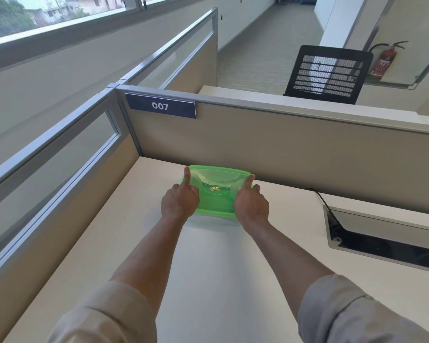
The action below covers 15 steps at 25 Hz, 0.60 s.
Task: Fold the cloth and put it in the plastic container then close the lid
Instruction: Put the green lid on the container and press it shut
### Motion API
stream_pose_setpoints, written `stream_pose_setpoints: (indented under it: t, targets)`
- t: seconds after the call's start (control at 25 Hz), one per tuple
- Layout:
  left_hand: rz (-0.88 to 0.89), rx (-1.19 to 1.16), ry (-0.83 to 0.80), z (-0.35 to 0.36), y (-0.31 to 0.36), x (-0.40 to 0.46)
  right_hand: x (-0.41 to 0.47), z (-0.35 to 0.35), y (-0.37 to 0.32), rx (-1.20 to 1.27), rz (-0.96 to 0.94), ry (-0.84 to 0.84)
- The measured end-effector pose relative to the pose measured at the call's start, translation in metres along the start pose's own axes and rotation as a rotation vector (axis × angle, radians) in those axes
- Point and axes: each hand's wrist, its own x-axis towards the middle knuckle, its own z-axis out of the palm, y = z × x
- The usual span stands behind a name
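Note:
A green translucent plastic container (217,194) stands on the white desk (216,268) against the beige partition, its lid (218,177) on top with a round sticker in the middle. My left hand (180,200) rests on the container's left side, index finger stretched along the lid's left edge. On the right side lies my right hand (251,203), its index finger pressing the far right corner of the lid. The cloth cannot be seen; the lid hides what is inside.
The beige partition wall (282,149) with a "007" sign (160,105) stands right behind the container. A cable tray opening (382,240) with a black cable lies in the desk at right. A black mesh chair (328,74) stands beyond the partition.

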Motion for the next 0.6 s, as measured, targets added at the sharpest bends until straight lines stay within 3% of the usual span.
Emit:
stream_pose_setpoints:
  t: [0.4,0.6]
  targets:
    - [0.047,0.118,0.002,-0.004,0.000,0.007,0.000,-0.002,0.001,0.014,0.002,-0.032]
    - [-0.012,0.017,-0.001,-0.004,0.005,0.018,0.000,-0.001,-0.001,-0.013,0.006,-0.022]
